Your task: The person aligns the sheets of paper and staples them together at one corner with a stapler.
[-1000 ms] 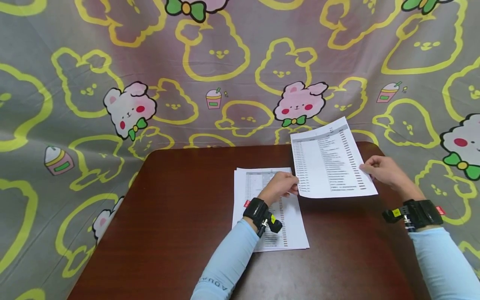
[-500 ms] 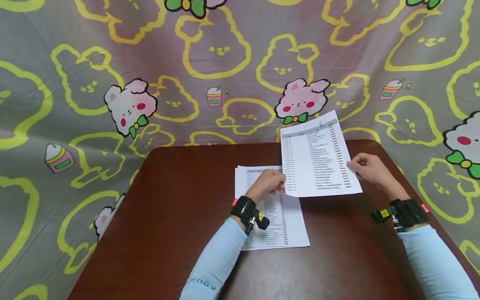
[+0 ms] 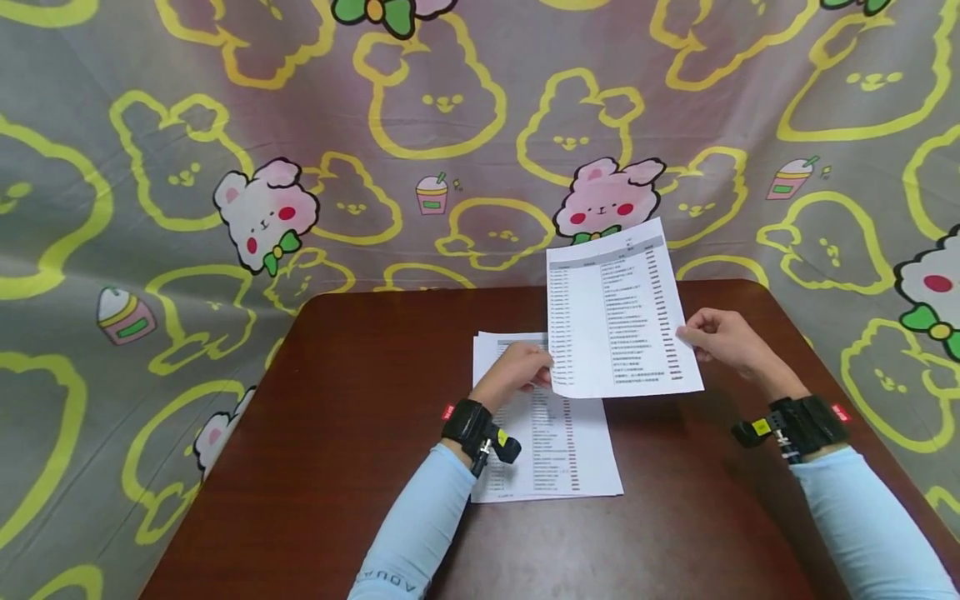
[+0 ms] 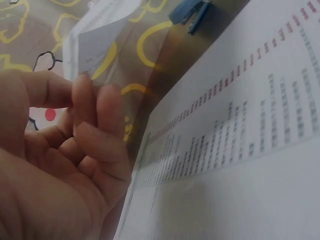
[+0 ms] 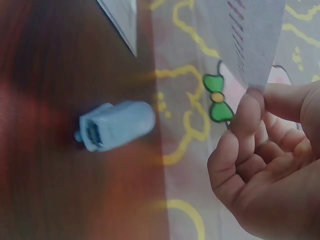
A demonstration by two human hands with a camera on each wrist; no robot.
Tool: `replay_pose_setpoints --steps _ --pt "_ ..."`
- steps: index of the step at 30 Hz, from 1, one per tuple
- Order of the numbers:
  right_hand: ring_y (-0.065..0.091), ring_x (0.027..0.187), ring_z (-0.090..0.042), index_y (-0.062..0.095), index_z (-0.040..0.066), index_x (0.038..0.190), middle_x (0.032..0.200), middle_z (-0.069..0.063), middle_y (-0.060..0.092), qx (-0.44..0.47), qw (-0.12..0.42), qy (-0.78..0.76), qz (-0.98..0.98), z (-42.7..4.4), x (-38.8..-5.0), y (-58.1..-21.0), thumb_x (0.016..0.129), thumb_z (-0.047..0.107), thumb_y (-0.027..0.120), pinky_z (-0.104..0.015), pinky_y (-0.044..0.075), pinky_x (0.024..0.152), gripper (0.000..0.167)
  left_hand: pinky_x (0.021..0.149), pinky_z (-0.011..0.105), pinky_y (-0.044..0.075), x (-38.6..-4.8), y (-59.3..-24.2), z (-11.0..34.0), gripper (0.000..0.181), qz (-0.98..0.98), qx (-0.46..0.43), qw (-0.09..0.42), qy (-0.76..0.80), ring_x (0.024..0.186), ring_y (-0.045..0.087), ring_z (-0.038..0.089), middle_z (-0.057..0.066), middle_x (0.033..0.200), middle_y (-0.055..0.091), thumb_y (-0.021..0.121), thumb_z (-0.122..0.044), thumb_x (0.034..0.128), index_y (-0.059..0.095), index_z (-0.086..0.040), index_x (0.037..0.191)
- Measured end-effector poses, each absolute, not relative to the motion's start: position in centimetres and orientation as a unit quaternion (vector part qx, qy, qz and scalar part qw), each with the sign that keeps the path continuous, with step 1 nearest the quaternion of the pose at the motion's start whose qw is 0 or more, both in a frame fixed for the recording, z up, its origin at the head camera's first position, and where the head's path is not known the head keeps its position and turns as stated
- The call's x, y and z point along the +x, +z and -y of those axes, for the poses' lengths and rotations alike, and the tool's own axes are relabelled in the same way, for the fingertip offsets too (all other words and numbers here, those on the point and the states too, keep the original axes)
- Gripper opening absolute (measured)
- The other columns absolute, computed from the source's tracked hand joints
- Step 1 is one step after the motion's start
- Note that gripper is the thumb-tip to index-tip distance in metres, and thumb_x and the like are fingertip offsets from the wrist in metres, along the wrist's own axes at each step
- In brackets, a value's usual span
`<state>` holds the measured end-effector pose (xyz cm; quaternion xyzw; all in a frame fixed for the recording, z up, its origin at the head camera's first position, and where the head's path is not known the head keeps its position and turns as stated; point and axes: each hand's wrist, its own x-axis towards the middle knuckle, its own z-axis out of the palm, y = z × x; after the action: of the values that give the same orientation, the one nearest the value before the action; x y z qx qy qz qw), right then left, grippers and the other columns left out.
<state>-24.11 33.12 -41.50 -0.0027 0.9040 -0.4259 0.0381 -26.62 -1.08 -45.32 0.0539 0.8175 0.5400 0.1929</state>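
Note:
A white printed sheet is held raised and tilted over the table, showing rows of text under a grey header band. My left hand pinches its lower left edge between thumb and fingers. On the opposite edge, my right hand has it pinched the same way. Below my left hand lies a small stack of similar printed sheets, partly covered by that hand and the raised sheet. The left wrist view shows the curled fingers close above the stack. Paper meets the thumb and fingertips in the right wrist view.
A small light blue object, blurred and perhaps a stapler, rests on the brown table; the raised sheet hides it in the head view. Behind the far table edge hangs a grey curtain with cartoon prints.
Both hands have moved to the left with the raised sheet, so it now overlaps more of the stack's upper right. The stack stays in place on the table.

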Motion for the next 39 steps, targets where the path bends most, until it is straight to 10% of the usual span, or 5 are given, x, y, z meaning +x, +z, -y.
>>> replay_pose_setpoints --steps 11,39 --pt "0.062 0.081 -0.028 0.059 0.001 0.107 0.105 -0.02 0.063 -0.01 0.053 -0.451 -0.891 -31.6 -24.2 -43.1 0.094 0.038 0.064 -0.036 0.053 0.07 0.039 0.059 0.027 0.045 -26.2 -44.6 4.0 0.02 -0.802 0.045 0.25 0.541 0.08 0.07 0.025 0.004 0.08 0.066 0.058 -0.023 0.0949 0.07 -0.007 0.097" --pt "0.059 0.072 -0.028 0.059 0.002 0.104 0.092 -0.013 0.064 -0.031 0.091 -0.498 -0.862 -27.8 -22.8 -43.8 0.093 0.034 0.066 -0.038 0.05 0.064 0.034 0.063 0.032 0.047 -22.8 -43.1 8.5 0.021 -0.831 0.04 0.2 0.517 0.087 0.068 0.033 0.008 0.085 0.069 0.058 -0.027 0.0959 0.071 -0.011 0.097"
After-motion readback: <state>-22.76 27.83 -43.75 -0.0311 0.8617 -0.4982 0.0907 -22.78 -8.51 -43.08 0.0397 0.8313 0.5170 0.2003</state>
